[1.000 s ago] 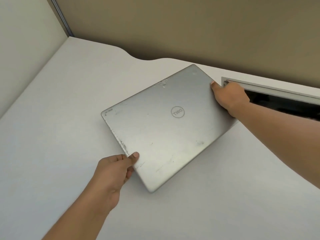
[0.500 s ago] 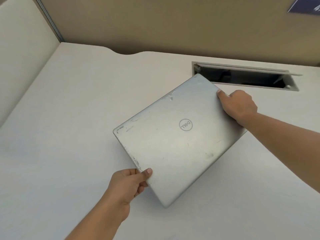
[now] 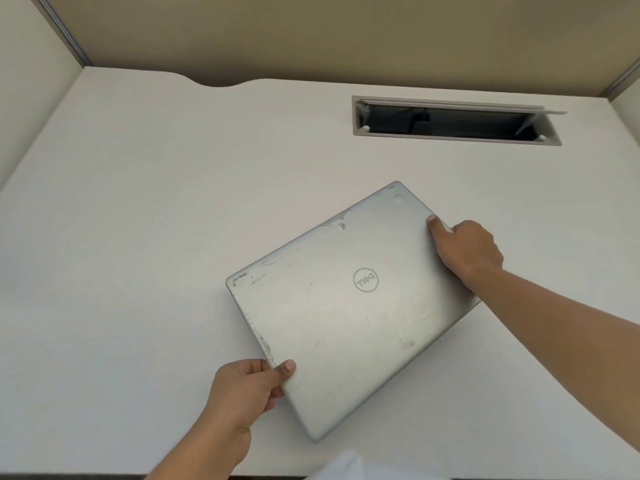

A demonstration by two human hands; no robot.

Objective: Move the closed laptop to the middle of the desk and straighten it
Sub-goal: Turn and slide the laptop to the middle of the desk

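Silver and scuffed, the closed metal laptop (image 3: 349, 306) lies skewed near the middle of my white desk (image 3: 138, 220), far corner toward one o'clock. My left hand (image 3: 242, 393) pinches its seven o'clock edge, my right hand (image 3: 467, 251) clamps the two o'clock edge. I judge that straightening is in hand: next, rotate it clockwise until square.

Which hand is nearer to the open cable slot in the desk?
The right hand. It grips the laptop at its far right edge, just below the cable slot. The left hand holds the near left edge, much farther from the slot.
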